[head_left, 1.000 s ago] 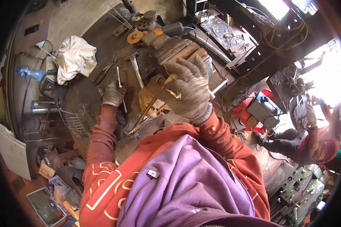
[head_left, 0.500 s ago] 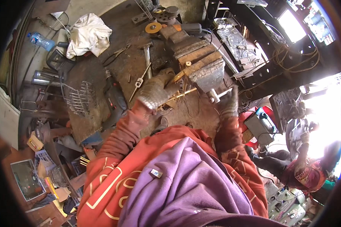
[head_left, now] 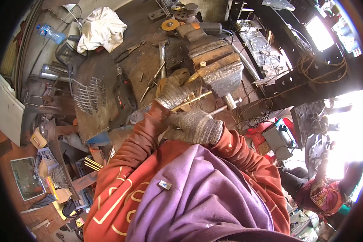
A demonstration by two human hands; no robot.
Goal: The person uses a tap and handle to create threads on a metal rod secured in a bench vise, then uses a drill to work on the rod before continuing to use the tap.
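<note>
A heavy bench vise [head_left: 220,66] stands on the workbench, with a brass-coloured piece [head_left: 193,77] slanting out beside its jaw. My left hand [head_left: 174,89], in a grey-brown knitted glove, is closed around the near end of that piece. Below it, my right hand [head_left: 195,127], gloved alike, lies in front of my belly by the left forearm. Its fingers are curled, and what they hold, if anything, is hidden. A thin brass-coloured rod [head_left: 197,99] runs between the two hands. Right of them, the vise's sliding handle [head_left: 226,107] slopes down to the left, untouched.
On the bench lie a hammer [head_left: 162,60], a tap wrench [head_left: 152,82], a drill [head_left: 126,94], tongs [head_left: 130,51] and a wire rack [head_left: 89,96]. An angle grinder [head_left: 207,27] sits behind the vise. Another person [head_left: 320,193] works at the lower right.
My right hand has left the vise handle and swung left to my belly. The handle has turned to slope down leftward. My left hand stays at the brass-coloured piece. The view has shifted slightly.
</note>
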